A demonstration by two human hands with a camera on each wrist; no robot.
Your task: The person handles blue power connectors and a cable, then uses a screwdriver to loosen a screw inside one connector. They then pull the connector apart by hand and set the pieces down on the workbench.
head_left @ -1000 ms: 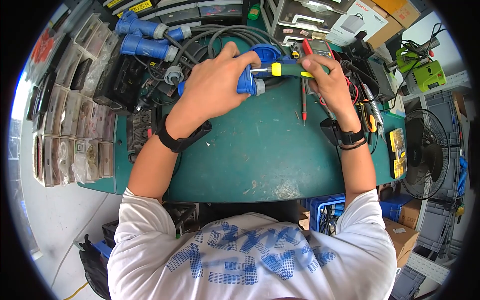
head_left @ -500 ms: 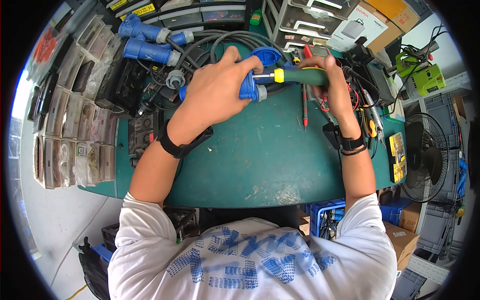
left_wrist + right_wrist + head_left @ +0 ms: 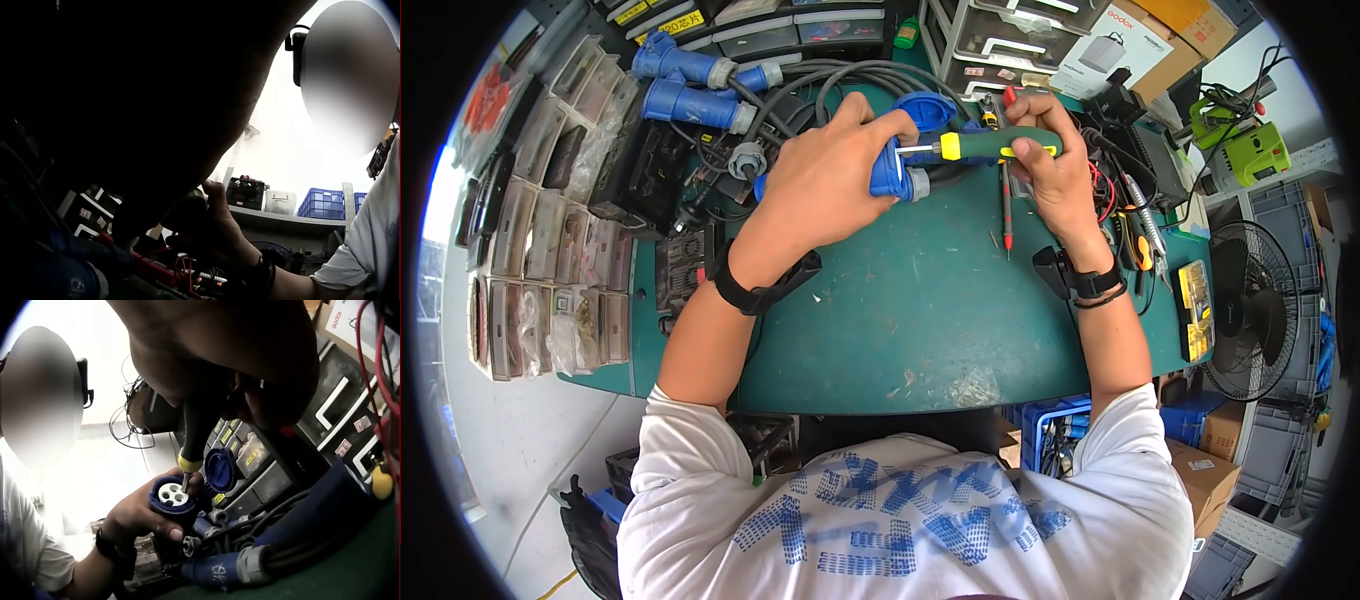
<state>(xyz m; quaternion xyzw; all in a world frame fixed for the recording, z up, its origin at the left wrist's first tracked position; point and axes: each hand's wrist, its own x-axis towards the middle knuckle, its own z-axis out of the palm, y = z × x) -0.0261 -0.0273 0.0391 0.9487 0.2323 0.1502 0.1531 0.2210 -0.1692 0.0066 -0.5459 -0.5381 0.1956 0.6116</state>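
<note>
In the head view my left hand (image 3: 825, 180) grips a blue industrial socket connector (image 3: 887, 175) above the far half of the bench. Its round blue lid (image 3: 925, 108) hangs open. My right hand (image 3: 1062, 185) holds a screwdriver (image 3: 985, 147) by its green and yellow handle, thumb on the near side. The shaft lies level and points left into the socket's face. From the right wrist view, the white socket face (image 3: 172, 495) shows several round holes, and the screwdriver tip meets it near the rim. The left wrist view is mostly dark.
More blue connectors (image 3: 690, 103) and coiled grey cables (image 3: 850, 65) lie at the back left. A red test probe (image 3: 1007, 215) lies on the green bench (image 3: 880, 310) below the right hand. Drawers (image 3: 1010, 45) stand behind. A yellow bit case (image 3: 1195, 310) sits at the right edge.
My right hand has rolled over and back around the screwdriver handle, the thumb now lower on it. The left hand keeps the socket in nearly the same place.
</note>
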